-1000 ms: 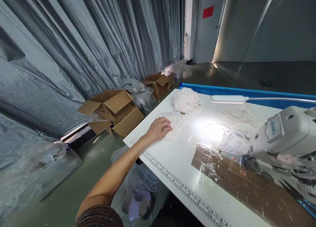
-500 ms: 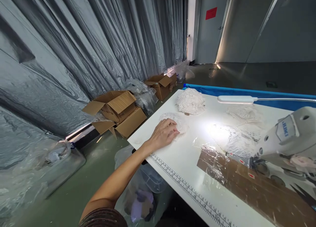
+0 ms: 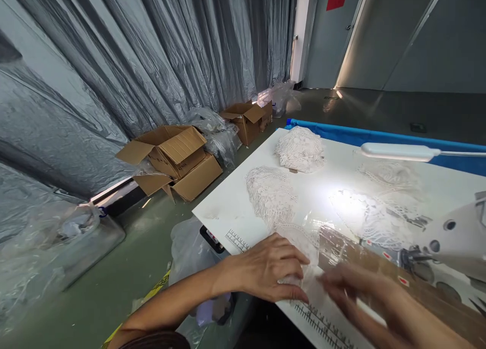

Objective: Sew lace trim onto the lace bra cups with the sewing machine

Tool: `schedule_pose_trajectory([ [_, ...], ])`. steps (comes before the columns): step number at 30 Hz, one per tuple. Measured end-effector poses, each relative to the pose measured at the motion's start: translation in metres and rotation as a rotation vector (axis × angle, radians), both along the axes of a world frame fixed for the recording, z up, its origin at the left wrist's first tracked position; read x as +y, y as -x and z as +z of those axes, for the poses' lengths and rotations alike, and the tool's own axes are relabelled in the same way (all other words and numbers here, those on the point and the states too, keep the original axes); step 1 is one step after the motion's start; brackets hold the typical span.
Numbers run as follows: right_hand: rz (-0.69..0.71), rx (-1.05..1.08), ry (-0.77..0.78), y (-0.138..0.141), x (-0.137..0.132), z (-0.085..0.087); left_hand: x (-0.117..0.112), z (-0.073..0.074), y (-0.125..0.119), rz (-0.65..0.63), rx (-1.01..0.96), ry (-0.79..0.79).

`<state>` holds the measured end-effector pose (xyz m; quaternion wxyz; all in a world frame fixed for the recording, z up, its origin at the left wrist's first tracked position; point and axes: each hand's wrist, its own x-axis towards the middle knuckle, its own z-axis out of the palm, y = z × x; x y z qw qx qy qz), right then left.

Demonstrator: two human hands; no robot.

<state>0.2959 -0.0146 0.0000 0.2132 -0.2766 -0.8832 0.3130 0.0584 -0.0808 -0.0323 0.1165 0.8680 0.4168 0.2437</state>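
My left hand (image 3: 266, 268) is at the near edge of the white table (image 3: 228, 212), with fingers and thumb closed on a white lace piece (image 3: 301, 240) that it has drawn toward me. My right hand (image 3: 360, 293) reaches in just right of it, over the printed ruler (image 3: 322, 326). That hand is smeared by motion, so its grip is unclear. Another flat lace piece (image 3: 270, 193) lies farther out on the table. A stack of lace pieces (image 3: 300, 149) sits near the far corner.
A sewing machine (image 3: 457, 235) stands at the right under a lit lamp bar (image 3: 398, 151). A brown taped board (image 3: 379, 268) lies before it. Open cardboard boxes (image 3: 170, 159) and plastic bags (image 3: 212, 136) sit on the floor along the grey curtain at left.
My left hand has pulled back from mid-table to the near edge, bringing a lace piece with it. My right hand has come into view beside it. The camera tilted down.
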Motion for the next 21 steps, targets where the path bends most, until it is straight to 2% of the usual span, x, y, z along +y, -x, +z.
schedule_pose_trajectory([
  [2, 0.019, -0.045, 0.092, 0.034, 0.023, 0.003, -0.001, -0.002, 0.001, 0.008, -0.012, -0.014],
  [5, -0.112, 0.047, 0.165, 0.087, 0.054, -0.004, -0.003, -0.006, 0.000, 0.037, -0.031, -0.041],
  [7, -0.185, 0.069, 0.095, 0.115, 0.068, -0.013, -0.004, -0.009, 0.000, 0.045, -0.042, -0.055],
  [10, -0.223, -0.041, -0.013, 0.139, 0.078, -0.029, -0.004, -0.012, 0.002, 0.035, -0.028, -0.047],
  [12, -0.228, -0.074, -0.032, 0.145, 0.080, -0.036, -0.004, -0.013, 0.003, 0.027, -0.008, -0.033],
  [14, -0.239, -0.022, -0.010, 0.145, 0.082, -0.040, -0.006, -0.012, 0.004, 0.027, 0.003, -0.031],
  [19, -0.331, 0.382, 0.120, 0.123, 0.084, -0.033, -0.006, -0.008, 0.005, 0.018, -0.005, -0.063],
  [21, -0.317, 0.505, 0.159, 0.106, 0.077, -0.025, 0.001, -0.002, 0.010, 0.064, -0.022, -0.093],
])
